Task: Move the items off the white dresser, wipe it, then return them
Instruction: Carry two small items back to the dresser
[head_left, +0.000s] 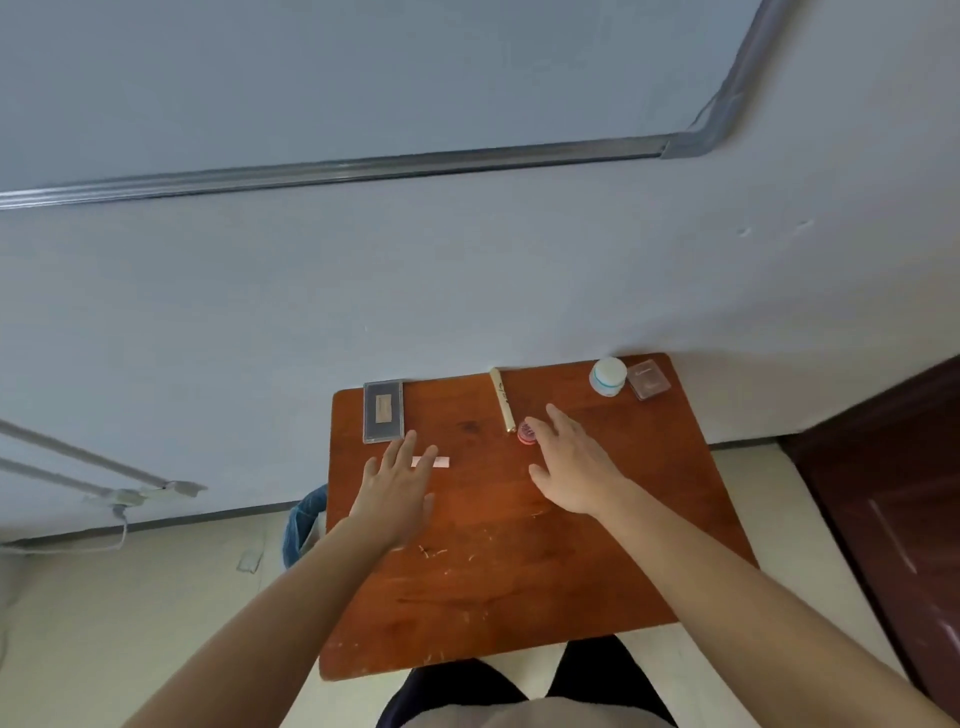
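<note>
Both arms reach forward over the brown desk (519, 597). The left hand (397, 491) is flat with straight, slightly spread fingers, its fingertips over a white strip (442, 462) lying crosswise. The right hand (574, 467) is also spread and holds nothing, just beside a red tin (524, 436). A gold tube (502, 399) points from the wall to the tin. A dark case (383, 411), a jar (608, 376) and a clear box (648, 380) sit at the back edge.

Both hands hover flat, fingers straight, over the reddish-brown surface (519, 597). The left hand (397, 491) partly covers a small white strip (440, 462). The right hand (571, 467) reaches a red round tin (525, 434) beside a gold tube (502, 400). A dark case (384, 411), a white jar (608, 376) and a clear box (648, 381) line the far edge.
</note>
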